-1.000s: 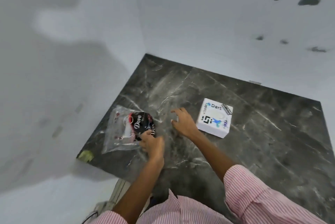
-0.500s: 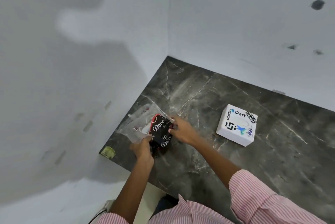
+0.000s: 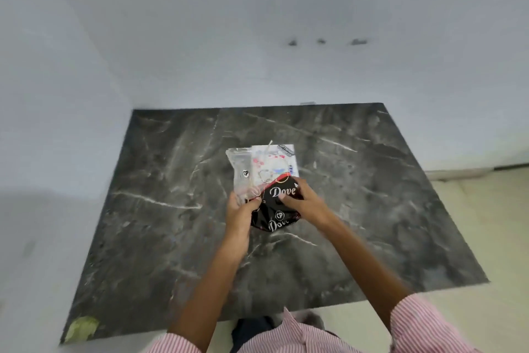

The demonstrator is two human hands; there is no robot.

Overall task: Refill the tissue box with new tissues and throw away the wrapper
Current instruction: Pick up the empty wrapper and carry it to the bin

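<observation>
A tissue pack (image 3: 276, 206) in a black and clear "Dove" wrapper is held above the middle of the dark marble counter (image 3: 160, 209). My left hand (image 3: 242, 209) grips its left edge, where the clear plastic part (image 3: 242, 169) sticks up. My right hand (image 3: 300, 199) grips the black part from the right. Behind the pack, partly hidden by the clear plastic, sits the white tissue box (image 3: 282, 156) with printed stickers on top.
White walls close off the counter at the left and back. A yellowish patch (image 3: 81, 328) marks the counter's near left corner. The counter's front edge runs along the bottom, with pale floor at the right.
Both hands have lifted the tissue pack from the counter's left side and carried it to the middle, in front of the white box. The camera has turned to face the counter squarely.
</observation>
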